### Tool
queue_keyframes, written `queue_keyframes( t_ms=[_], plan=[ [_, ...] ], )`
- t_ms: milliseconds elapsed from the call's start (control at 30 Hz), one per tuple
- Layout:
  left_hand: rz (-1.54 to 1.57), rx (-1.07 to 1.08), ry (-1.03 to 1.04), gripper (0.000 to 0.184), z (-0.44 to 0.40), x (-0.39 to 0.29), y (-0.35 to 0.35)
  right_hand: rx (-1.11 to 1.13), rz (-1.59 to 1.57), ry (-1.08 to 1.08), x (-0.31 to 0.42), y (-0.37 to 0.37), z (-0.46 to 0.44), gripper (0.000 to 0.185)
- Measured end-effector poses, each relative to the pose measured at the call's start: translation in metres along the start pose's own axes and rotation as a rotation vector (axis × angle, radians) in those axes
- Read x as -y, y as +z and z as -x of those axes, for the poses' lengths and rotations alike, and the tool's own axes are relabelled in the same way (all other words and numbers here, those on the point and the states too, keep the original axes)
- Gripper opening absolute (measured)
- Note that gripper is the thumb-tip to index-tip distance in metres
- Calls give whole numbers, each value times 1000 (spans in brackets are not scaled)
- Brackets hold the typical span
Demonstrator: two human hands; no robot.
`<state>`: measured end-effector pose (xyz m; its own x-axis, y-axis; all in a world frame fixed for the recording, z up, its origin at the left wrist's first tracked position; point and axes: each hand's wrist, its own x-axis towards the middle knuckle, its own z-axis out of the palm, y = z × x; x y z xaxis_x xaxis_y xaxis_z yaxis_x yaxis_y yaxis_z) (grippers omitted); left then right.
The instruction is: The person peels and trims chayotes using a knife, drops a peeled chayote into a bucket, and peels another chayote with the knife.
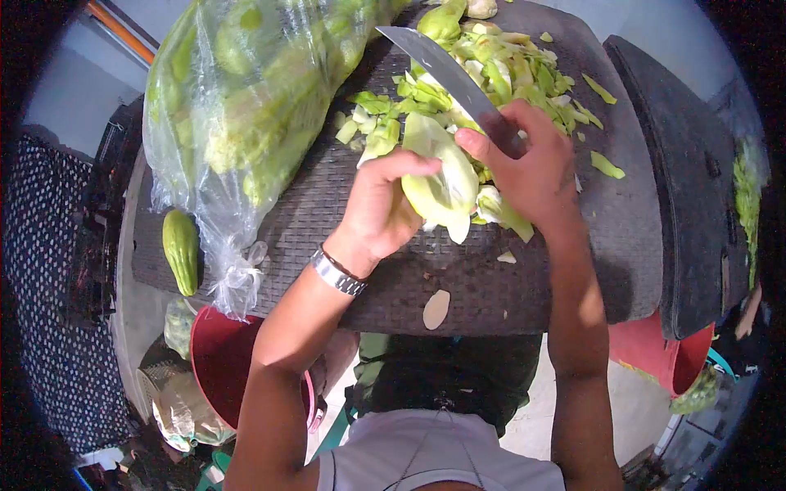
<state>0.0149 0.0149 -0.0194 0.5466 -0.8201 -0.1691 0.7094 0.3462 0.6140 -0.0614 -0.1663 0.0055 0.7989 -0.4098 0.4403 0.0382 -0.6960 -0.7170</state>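
Observation:
My left hand (382,199) is closed around a pale green chayote (440,168), its thumb lying across the cut face. In my right hand (536,168) is a large kitchen knife (446,72), its blade pointing up and to the left, beyond the chayote. The blade appears apart from the chayote. My fingers cover most of the knife's handle. Green and white peelings (499,74) lie heaped on the dark woven tabletop (368,286) behind and around both hands.
A knotted clear plastic bag (246,106) full of green chayotes fills the table's left side. Beside it lies one whole chayote (181,251). A red bucket (223,364) stands below the front edge at left, another red bucket (667,356) at right. One flat peel piece (436,309) rests near the front edge.

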Motion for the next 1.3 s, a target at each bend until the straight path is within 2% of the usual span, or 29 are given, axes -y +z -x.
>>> queue_keyframes(
  t_ms=[67, 233, 333, 633, 733, 833, 867, 933, 1033, 1133, 1300],
  plan=[
    [-54, 19, -30, 60, 1, -1, 1, 12, -10, 2, -2, -2, -1, 51],
    [-103, 34, 33, 57, 4, -5, 9, 94, -38, -22, 0, -13, -3, 53],
    [-173, 11, 36, 56, 5, -8, 8, 107, 26, -117, -9, -14, -4, 49],
    [-183, -37, 108, 54, 3, -5, 8, 109, -25, -21, -10, -13, -4, 47],
    [-185, -49, 123, 52, 2, -6, 6, 61, 83, 26, -5, -21, -6, 53],
    [-178, -125, 177, 52, -1, -4, 3, 34, 214, 60, -4, -35, 3, 48],
    [-168, -162, 201, 52, -1, -2, 2, 91, 202, 111, 0, -44, 11, 46],
    [-163, -183, 249, 58, -2, 0, 3, 213, 181, 215, 10, -60, 35, 41],
    [-201, -202, 358, 68, -4, 7, 4, 224, 178, 401, 23, -64, 69, 38],
    [-282, -195, 414, 77, -3, 13, 7, 111, -1, 467, 27, -47, 98, 39],
    [-347, -221, 413, 84, 0, 12, 13, 140, 73, 509, 30, -28, 110, 39]
  ],
)
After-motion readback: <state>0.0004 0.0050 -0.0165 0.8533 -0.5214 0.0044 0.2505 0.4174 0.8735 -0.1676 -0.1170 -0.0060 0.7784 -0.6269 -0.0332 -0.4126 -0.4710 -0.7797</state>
